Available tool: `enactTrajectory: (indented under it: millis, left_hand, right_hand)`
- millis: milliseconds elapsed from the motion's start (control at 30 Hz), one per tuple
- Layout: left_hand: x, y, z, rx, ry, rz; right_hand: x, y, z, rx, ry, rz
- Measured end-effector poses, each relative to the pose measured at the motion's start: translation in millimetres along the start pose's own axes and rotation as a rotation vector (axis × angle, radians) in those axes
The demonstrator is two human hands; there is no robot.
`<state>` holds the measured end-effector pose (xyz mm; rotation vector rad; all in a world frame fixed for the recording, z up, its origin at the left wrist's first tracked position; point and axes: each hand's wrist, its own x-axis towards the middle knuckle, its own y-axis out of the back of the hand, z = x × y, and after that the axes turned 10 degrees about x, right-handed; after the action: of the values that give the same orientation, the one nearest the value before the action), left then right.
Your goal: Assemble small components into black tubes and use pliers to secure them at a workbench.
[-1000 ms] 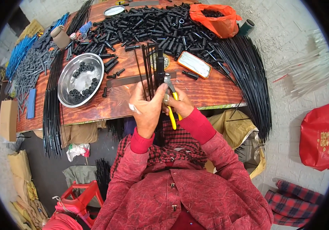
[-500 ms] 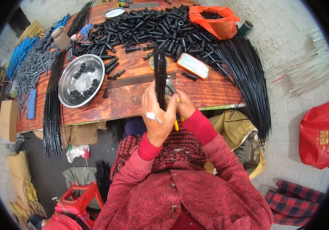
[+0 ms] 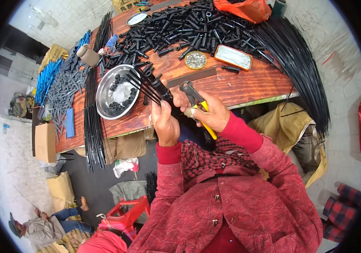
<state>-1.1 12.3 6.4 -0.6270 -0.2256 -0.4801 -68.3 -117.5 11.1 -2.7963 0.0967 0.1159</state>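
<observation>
My left hand (image 3: 166,125) is closed, its thumb and finger pinching several thin black rods (image 3: 143,85) that fan out toward the upper left. Beside them a thicker black tube (image 3: 159,87) slants between my hands, and its lower part runs down dark behind my fingers. My right hand (image 3: 215,114) grips end-cutting pincers (image 3: 205,105) with yellow handles and a grey metal head. The fingertips of that hand reach close to the tube's lower end; whether they touch it, I cannot tell. White tape wraps a finger there.
A steel bowl (image 3: 100,103) holds small black rings. Behind lie a heap of black tubular parts (image 3: 197,29), a round tin (image 3: 196,60) and a white-filled tray (image 3: 233,57). Long black rods (image 3: 302,67) overhang the right edge. A red stool (image 3: 125,213) stands lower left; a person sits beyond.
My hands have drawn apart. The black tube and rods, upright before, now tilt to the upper left, with the rods spread. The pincers show more fully, and the whole view has swung left.
</observation>
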Motion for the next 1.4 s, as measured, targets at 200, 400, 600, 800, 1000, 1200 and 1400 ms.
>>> enactTrajectory:
  millis: [200, 400, 600, 800, 1000, 1200, 1400]
  left_hand:
    - [2, 7, 9, -0.099, 0.02, -0.091]
    - [1, 9, 6, -0.018, 0.037, -0.025]
    - [-1, 1, 10, 0.061, 0.015, -0.045]
    - [-4, 0, -3, 0.178, 0.03, 0.057]
    - [1, 18, 17, 0.117, -0.038, 0.06]
    - [3, 0, 83, 0.119, -0.166, -0.138]
    - [15, -1, 144, 0.063, -0.289, -0.13]
  right_hand:
    - [-7, -5, -23, -0.246, 0.006, -0.069]
    - [-12, -2, -44, -0.338, 0.173, -0.188]
    - [-7, 1, -49, -0.299, 0.038, -0.274]
    - [-11, 8, -52, -0.274, -0.09, -0.256]
    - [10, 62, -28, -0.978, 0.215, -0.008]
    - [30, 115, 24, -1.448, 0.423, 0.187]
    - [10, 110, 2, -1.456, 0.611, 0.207]
